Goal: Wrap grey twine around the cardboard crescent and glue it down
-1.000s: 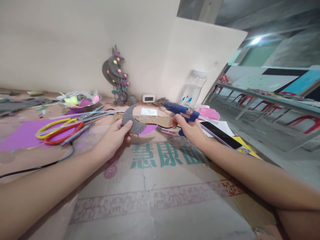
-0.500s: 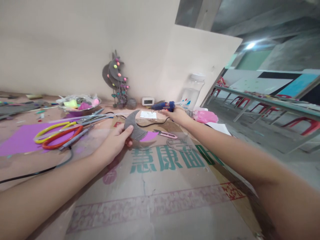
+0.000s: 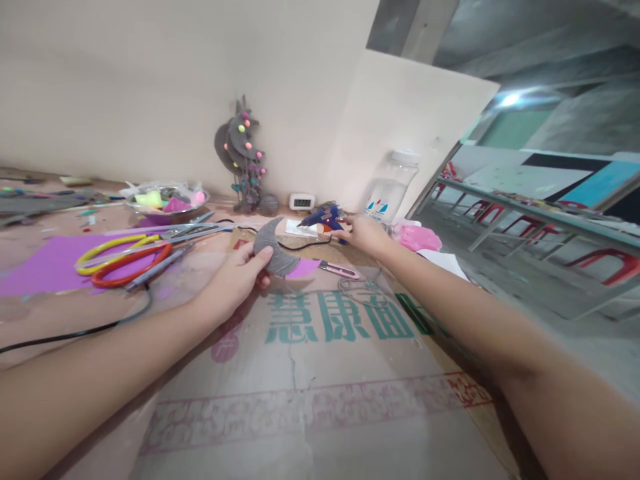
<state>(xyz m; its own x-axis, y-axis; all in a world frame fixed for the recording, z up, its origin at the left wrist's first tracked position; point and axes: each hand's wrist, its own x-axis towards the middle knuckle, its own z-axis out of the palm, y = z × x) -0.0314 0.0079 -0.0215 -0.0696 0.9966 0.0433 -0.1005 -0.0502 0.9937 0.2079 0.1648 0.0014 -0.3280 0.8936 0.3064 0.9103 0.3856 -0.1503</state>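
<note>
My left hand (image 3: 246,272) pinches a crescent wrapped in grey yarn (image 3: 274,252), thumb on top; its lower right tip shows bare purple (image 3: 304,269). My right hand (image 3: 367,233) is at the blue glue gun (image 3: 323,217), fingers at its rear and handle; the gun's nozzle points left over a small white paper (image 3: 299,227). How firmly the fingers close round it is hard to see. A pink utility knife (image 3: 340,270) lies on the cardboard (image 3: 320,367) just right of the crescent's purple tip.
Scissors with yellow and red handles (image 3: 133,263) lie left on a purple sheet (image 3: 40,263). Behind are a metal bowl (image 3: 163,215), a decorated grey moon ornament (image 3: 243,157), a timer (image 3: 302,201) and a bottle (image 3: 390,187). Pink material (image 3: 419,237) lies right.
The glue gun has turned so its nozzle points left and down over the white paper, with its handle toward my right hand. The view has shifted slightly; my left hand still holds the crescent.
</note>
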